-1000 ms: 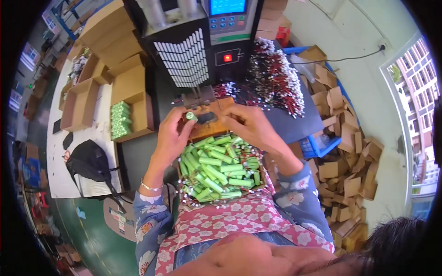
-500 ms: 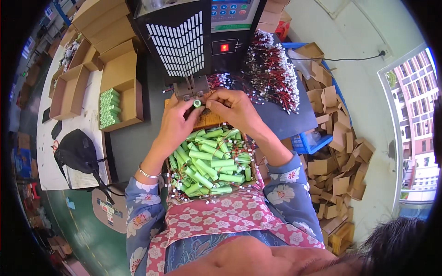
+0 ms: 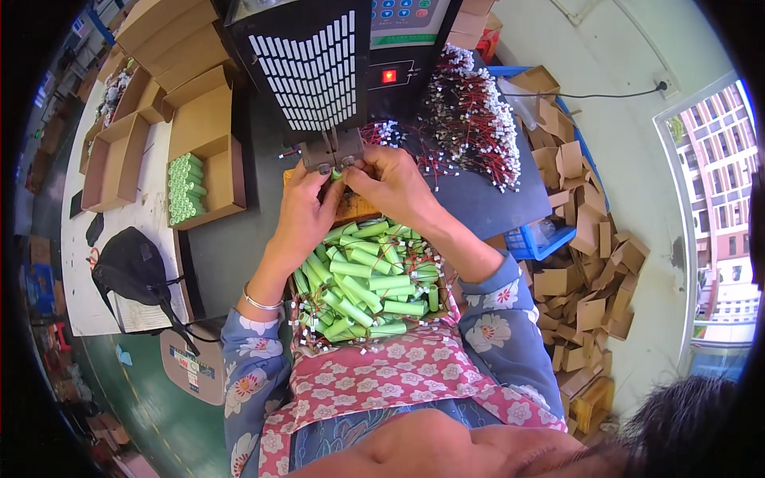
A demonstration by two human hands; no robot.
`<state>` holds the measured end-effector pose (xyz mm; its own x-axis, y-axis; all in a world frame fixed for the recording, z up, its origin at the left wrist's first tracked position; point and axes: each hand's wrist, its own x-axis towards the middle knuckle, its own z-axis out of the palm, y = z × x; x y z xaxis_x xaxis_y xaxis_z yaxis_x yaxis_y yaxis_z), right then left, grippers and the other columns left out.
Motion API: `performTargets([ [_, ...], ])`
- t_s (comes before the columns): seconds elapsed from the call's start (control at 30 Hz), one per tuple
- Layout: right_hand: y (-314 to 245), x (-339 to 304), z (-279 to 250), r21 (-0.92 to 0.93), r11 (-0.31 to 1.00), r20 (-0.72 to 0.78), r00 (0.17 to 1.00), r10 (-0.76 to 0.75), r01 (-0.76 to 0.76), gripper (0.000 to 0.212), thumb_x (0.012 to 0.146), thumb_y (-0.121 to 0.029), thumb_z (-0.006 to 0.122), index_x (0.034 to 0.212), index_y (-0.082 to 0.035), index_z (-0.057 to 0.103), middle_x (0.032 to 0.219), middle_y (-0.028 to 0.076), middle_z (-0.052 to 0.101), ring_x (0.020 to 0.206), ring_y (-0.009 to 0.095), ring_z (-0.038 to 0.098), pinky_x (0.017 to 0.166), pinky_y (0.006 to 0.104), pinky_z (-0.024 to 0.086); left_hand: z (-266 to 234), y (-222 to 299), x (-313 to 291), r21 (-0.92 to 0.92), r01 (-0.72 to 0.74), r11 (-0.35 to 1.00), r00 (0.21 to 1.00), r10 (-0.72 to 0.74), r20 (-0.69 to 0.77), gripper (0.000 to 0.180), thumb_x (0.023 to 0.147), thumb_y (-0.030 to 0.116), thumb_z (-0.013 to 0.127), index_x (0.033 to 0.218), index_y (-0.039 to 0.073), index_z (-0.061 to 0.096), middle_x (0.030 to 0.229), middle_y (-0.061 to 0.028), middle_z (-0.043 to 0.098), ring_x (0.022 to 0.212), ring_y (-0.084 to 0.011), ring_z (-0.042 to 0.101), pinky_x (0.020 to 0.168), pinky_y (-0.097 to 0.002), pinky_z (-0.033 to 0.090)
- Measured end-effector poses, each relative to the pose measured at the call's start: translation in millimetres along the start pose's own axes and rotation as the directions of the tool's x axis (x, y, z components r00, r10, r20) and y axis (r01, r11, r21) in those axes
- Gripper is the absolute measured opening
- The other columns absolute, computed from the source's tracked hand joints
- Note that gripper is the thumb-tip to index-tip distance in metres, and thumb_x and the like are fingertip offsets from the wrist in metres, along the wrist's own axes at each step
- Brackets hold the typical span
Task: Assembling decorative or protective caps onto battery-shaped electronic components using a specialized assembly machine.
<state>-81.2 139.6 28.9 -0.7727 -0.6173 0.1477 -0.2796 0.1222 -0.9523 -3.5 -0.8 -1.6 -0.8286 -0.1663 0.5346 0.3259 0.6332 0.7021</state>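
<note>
My left hand grips a green cylindrical battery cell between thumb and fingers, its end up against the metal electrode head of a black spot welder. Close on the right, my right hand is pinched at the same spot; whatever its fingertips hold is too small and covered to make out. Just below both hands, a box heaped with green battery cells sits against my apron, red wires and white connectors trailing among them.
A mound of red-and-black wire leads with white connectors lies right of the welder. On the left are a cardboard box of upright green cells, an empty cardboard tray and a black bag. Cardboard scraps pile up at right.
Both hands have moved slightly forward, bringing the cell in under the electrode head. My right hand has come in closer to the left, and the cell's round end is now mostly covered.
</note>
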Motion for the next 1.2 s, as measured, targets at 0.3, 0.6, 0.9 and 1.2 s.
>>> performTargets([
  [0.3,-6,-7,-6,-0.133,0.987,-0.033,0.995,-0.090,0.085,0.016,0.080,-0.010,0.061,0.088,0.004,0.061,0.069,0.016,0.063,0.058,0.024,0.063,0.055,0.0345,0.047,3,10,5,0.016,-0.021,1.000,1.000,0.021,-0.010,0.019,0.081,0.001,0.063,0.099,-0.003,0.059,0.088,-0.0191,0.060,0.077,-0.0319,0.057,0.068,-0.0346,0.044],
  [0.6,-7,-47,-21,-0.361,0.919,0.024,0.987,-0.160,0.158,0.011,0.089,-0.006,0.055,0.098,-0.001,0.056,0.083,0.018,0.061,0.075,0.032,0.063,0.061,0.0352,0.049,-9,15,-6,0.033,0.227,0.973,0.973,-0.226,-0.047,0.013,0.085,0.008,0.061,0.088,-0.003,0.056,0.087,-0.0169,0.061,0.071,-0.0326,0.057,0.065,-0.0400,0.045],
  [0.9,1,-26,-15,0.087,0.995,0.067,0.997,0.047,-0.053,0.010,0.085,-0.006,0.060,0.087,0.003,0.063,0.073,0.009,0.063,0.055,0.011,0.050,0.050,0.0297,0.040,4,-1,0,0.130,0.073,0.989,0.993,-0.084,0.083,0.021,0.080,0.004,0.065,0.101,0.003,0.063,0.080,-0.0148,0.064,0.069,-0.0253,0.059,0.064,-0.0323,0.044],
  [1.2,10,-4,-5,-0.040,0.995,0.009,0.996,-0.088,0.088,0.019,0.081,-0.011,0.061,0.072,0.005,0.059,0.054,0.005,0.047,0.052,0.007,0.039,0.047,0.0287,0.034,2,3,1,0.107,0.006,0.994,0.996,-0.014,0.083,0.024,0.078,-0.002,0.062,0.102,0.001,0.060,0.096,-0.0188,0.062,0.084,-0.0380,0.058,0.072,-0.0400,0.046],
])
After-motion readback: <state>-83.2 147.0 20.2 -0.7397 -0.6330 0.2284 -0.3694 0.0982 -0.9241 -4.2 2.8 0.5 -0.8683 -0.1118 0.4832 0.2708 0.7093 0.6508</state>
